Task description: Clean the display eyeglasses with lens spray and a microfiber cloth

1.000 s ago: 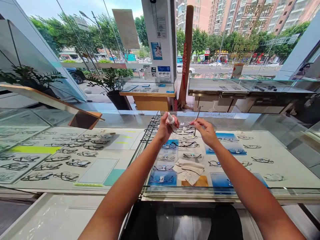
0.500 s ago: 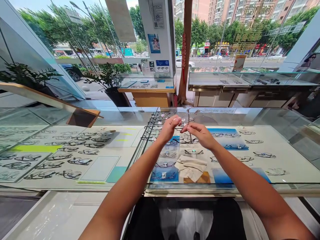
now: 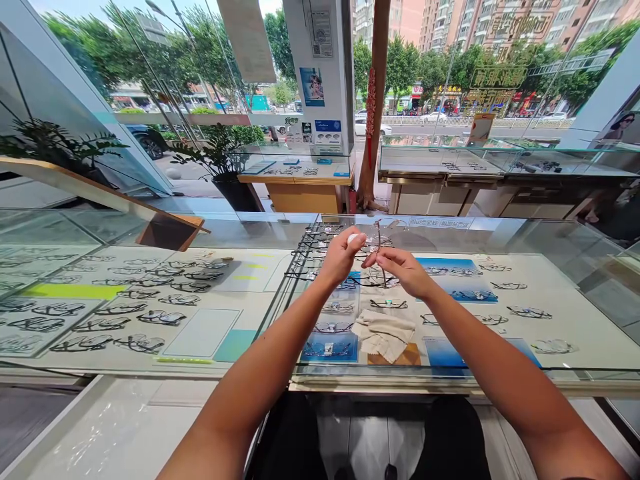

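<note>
Over the glass counter, my right hand [image 3: 403, 268] pinches a thin pair of glasses [image 3: 379, 233] by its frame; one slender part stands upright above the fingers. Just left of it, my left hand [image 3: 344, 252] is closed with the thumb on top, close to the glasses; what it holds, if anything, is too small to make out. A crumpled beige cloth [image 3: 384, 333] lies on the counter below my hands, partly over a brown-orange piece [image 3: 406, 355]. Rows of glasses surround the cloth, among them a pair [image 3: 389, 304] right above it.
More glasses [image 3: 161, 317] fill the display case at the left. A wooden-framed object [image 3: 173, 232] leans over that case. Blue display cards [image 3: 453, 267] carry glasses at the right. Beyond the counter are a potted plant [image 3: 235, 183], a wooden post [image 3: 371, 160] and further showcases [image 3: 440, 160].
The view has shifted slightly. Both hands keep nearly the same pose beside the glasses, with only a small movement of the left hand.
</note>
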`<state>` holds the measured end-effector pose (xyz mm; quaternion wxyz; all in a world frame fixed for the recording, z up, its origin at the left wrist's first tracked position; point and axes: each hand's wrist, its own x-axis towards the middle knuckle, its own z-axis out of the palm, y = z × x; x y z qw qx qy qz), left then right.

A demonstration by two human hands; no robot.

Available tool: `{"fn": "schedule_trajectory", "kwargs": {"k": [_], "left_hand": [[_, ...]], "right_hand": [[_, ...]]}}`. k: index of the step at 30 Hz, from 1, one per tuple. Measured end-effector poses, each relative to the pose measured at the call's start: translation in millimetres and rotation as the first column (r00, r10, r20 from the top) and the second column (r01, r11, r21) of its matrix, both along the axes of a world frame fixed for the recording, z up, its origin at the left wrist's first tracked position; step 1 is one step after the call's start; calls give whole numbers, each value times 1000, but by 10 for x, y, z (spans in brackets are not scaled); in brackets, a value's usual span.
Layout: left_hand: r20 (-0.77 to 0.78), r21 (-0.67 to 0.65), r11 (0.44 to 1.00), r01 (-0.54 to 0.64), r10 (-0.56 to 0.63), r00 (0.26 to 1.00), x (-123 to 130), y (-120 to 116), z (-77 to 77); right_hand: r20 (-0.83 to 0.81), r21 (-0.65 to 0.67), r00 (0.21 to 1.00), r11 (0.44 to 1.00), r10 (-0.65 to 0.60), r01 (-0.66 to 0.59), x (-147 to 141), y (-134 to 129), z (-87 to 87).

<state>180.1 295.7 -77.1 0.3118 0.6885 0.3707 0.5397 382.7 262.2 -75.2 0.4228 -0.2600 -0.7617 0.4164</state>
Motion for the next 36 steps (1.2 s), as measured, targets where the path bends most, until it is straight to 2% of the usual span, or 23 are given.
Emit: {"fn": "schedule_trajectory", "kwargs": {"k": [5,9,12,16,25,31,34,36], "left_hand": [[-41,33,999,-29,30,999,-21,4,-6],[-111,48,997,-52,57,992,-24,-32,25],[-237,101,995,-6,30,971,6,-78,26],[-345,175,983,51,13,939,83,-118,-2],[-357,171,984,48,17,934,88,-108,-24],[-321,124,989,84,-40,946,115,-144,-42],[-227,121,992,-31,58,972,-14,-11,-21],[-96,122,969,-217,229,969,-259,192,2]], "right_hand": [[-20,-11,999,999,44,-45,12,21,-16],[-160,-50,986,998,-51,44,52,104,-52],[-277,-106,954,990,-117,91,74,149,-62],[-320,-119,945,992,-73,37,55,141,-59],[-329,-123,941,991,-82,43,21,117,-43],[-297,-102,949,992,-103,76,15,115,-50],[-334,-101,932,988,-141,113,54,133,-28],[-370,-127,907,978,-199,163,103,165,-7]]}}
